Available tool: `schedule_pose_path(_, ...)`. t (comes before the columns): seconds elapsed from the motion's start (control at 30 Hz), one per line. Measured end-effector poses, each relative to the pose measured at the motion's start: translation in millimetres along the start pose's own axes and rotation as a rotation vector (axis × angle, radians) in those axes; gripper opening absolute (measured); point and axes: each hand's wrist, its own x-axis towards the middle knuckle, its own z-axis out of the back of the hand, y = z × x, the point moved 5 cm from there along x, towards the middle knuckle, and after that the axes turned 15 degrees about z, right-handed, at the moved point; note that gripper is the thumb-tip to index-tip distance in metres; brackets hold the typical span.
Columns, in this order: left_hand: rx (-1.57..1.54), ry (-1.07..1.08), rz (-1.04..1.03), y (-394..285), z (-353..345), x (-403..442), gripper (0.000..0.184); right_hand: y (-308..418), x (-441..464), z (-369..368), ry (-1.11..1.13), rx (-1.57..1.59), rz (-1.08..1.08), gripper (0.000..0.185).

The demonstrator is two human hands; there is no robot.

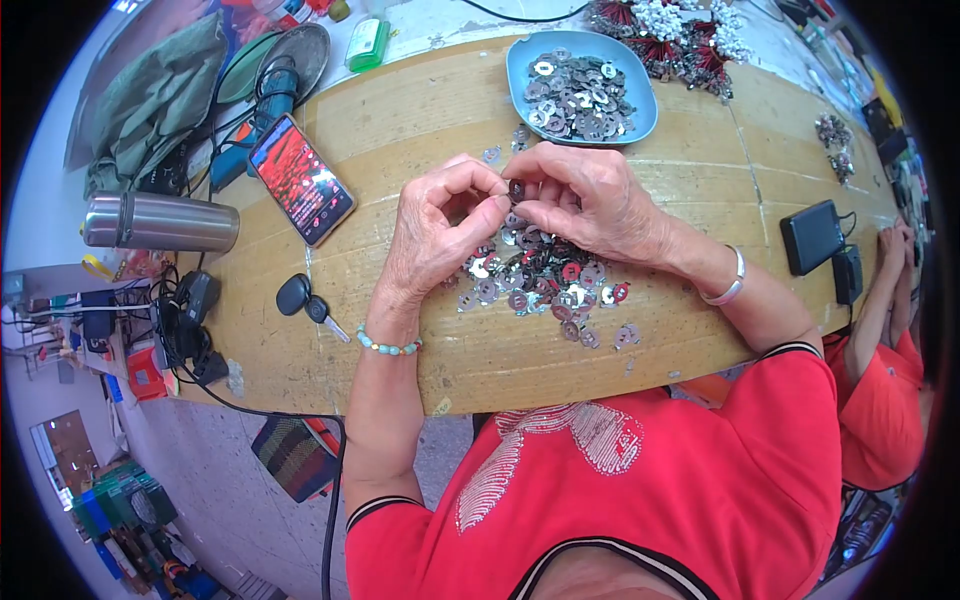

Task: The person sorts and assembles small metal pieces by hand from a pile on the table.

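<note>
My left hand (446, 220) and my right hand (590, 198) meet over the wooden table, fingertips pinched close together. Between them is a small dark round metal piece (516, 190), gripped by the right fingers and touched by the left ones. Below the hands lies a loose pile of small flat metal pieces (545, 275), mostly grey, some red or shiny. Just beyond the hands stands a light blue bowl (518, 75) holding many similar pieces. A few more pieces lie between bowl and hands.
A phone with a lit screen (302, 180), a steel flask (165, 221) and keys with a fob (318, 310) lie to the left. Red and white bundles (665, 35) are behind the bowl. A black box (812, 237) and another person in red (885, 400) are at right.
</note>
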Motion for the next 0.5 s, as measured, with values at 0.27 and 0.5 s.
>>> schedule_pose_path(0.27, -0.034, 0.003, 0.006, 0.7, -0.4, 0.7, 0.008, -0.7, -2.1, 0.0, 0.012, -0.001, -0.027, 0.024)
schedule_pose_path(0.5, -0.047, 0.038, 0.038, 0.6, -2.1, -0.1, 0.007, -2.9, -3.5, -0.4, 0.010, -0.011, -0.012, 0.024)
